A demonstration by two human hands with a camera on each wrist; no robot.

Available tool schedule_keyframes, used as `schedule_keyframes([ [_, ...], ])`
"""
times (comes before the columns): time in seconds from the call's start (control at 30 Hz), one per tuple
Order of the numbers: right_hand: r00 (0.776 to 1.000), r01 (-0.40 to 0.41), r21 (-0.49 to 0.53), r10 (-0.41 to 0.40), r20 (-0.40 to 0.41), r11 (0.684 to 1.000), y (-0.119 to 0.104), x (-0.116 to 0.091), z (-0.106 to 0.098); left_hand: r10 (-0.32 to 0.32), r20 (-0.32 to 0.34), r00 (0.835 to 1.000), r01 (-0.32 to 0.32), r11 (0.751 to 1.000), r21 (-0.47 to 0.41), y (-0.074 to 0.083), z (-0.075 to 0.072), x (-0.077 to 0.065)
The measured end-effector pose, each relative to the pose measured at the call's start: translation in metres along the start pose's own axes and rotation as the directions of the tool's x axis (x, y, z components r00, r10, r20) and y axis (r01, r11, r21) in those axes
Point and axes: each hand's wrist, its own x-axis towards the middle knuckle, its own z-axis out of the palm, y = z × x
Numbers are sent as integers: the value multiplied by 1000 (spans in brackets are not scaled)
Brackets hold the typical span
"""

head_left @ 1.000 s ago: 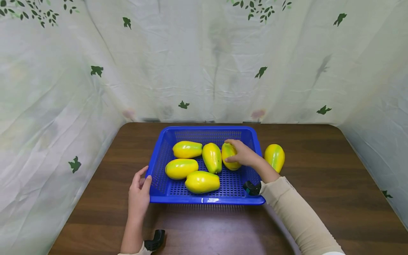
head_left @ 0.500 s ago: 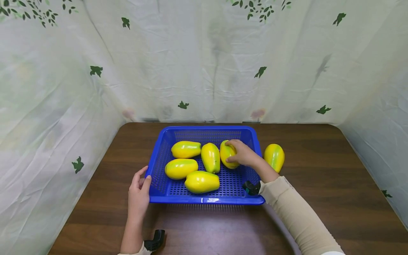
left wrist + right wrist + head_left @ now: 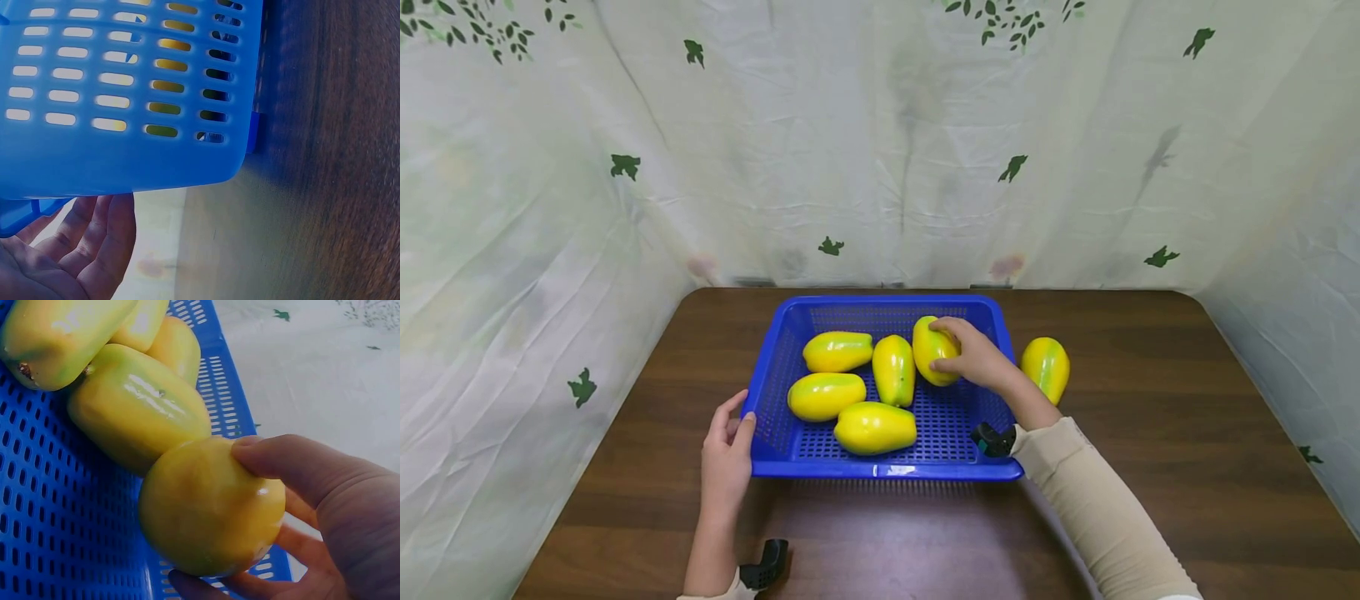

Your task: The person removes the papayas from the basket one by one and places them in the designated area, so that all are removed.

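Papaya [image 3: 925, 357] is gripped by the right hand [image 3: 976, 358], thumb laid on one side, fingers curled round the other, spread about as wide as the fruit. It is located inside the blue basket [image 3: 940, 472], toward the far right; whether it is raised or rested on the floor of the basket cannot be told. The left rim is held by the left hand [image 3: 727, 454], thumb on the rim, fingers bent outside; no fruit is held there.

Handling, judged by looks: skin is smooth and glossy, so slipping should be expected if only fingertips are used. No dents seen; body is probably stiff, little give under a squeeze. Weight cannot be read; if it is a hollow replica, it will be light, if real, a fair load. Bruising would be a risk only if real. Best hold: across the thick middle, thumb opposed to fingers, roughly as is done now; the ends are rounded and would be lost easily.

Rolling is likely if set down loosely, with the neighbouring papaya [image 3: 893, 371] close by. Basket is thin, perforated plastic, likely light and easily nudged, so rim support is useful. A loose papaya [image 3: 1045, 368] is seen on the desk [image 3: 1150, 417], right of the basket.
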Motion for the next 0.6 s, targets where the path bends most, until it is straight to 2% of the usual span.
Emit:
schedule_keyframes([
  [0.43,991,82,75,-74,-111,994,-4,-5,-5,5,-3,1000,-5,1000,3,0,0,0],
  [0.6,984,96,105,-79,-157,990,-4,-5,-6,13,-1,1000,-13,1000,6,0,0,-1],
])
